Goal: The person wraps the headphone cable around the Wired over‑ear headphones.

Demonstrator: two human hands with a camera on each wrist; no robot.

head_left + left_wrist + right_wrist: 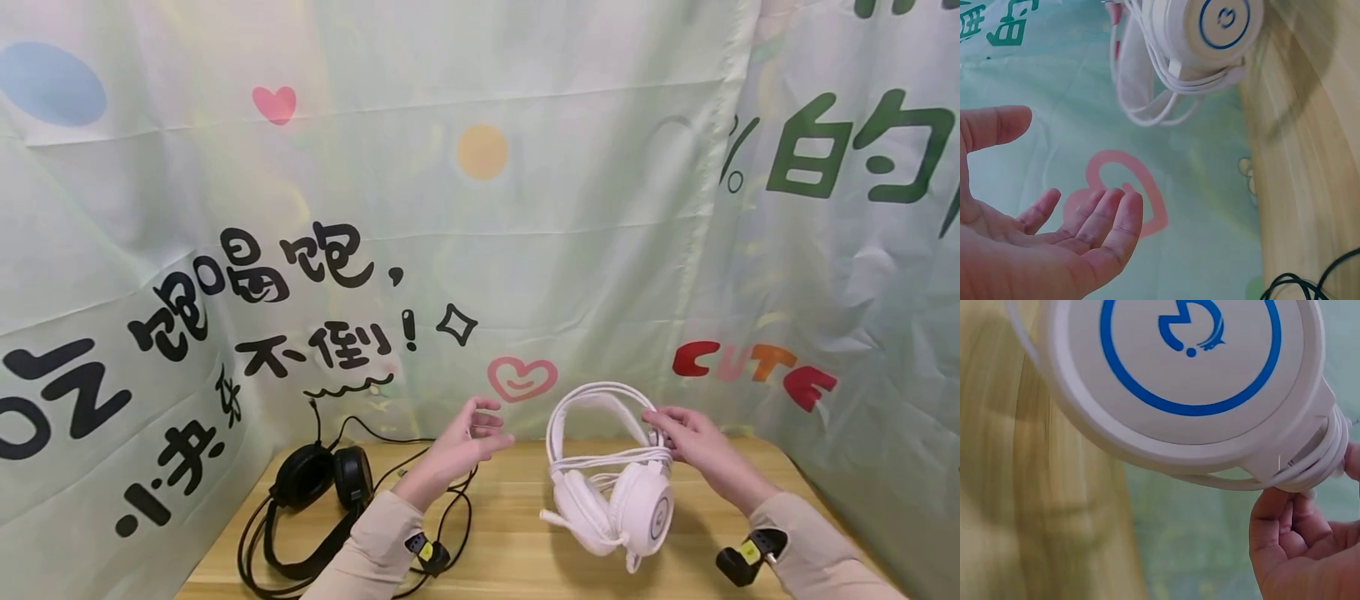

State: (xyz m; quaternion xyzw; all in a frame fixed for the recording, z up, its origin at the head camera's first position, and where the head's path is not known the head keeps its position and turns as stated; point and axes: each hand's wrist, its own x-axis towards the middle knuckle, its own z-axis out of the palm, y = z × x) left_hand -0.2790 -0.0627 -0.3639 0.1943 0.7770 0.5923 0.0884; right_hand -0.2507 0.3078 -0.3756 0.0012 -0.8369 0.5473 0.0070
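My right hand [693, 442] pinches a white headset [645, 508] at the side of its headband, where the wound cable wraps round. The headset hangs tilted over the table, its ear cups low and a short microphone boom pointing left. In the right wrist view, a blue ring and logo mark the outer face of one ear cup [1191, 425], with fingers [1300, 525] at the cable loops. My left hand [465, 442] is held in the air left of the headset, palm toward it, fingers loosely bent and holding nothing.
A black headset [303, 479] lies on the left of the wooden table [510, 517], its long black cable [468, 500] looped around it. A printed cloth [585, 275] hangs behind the table and along both sides.
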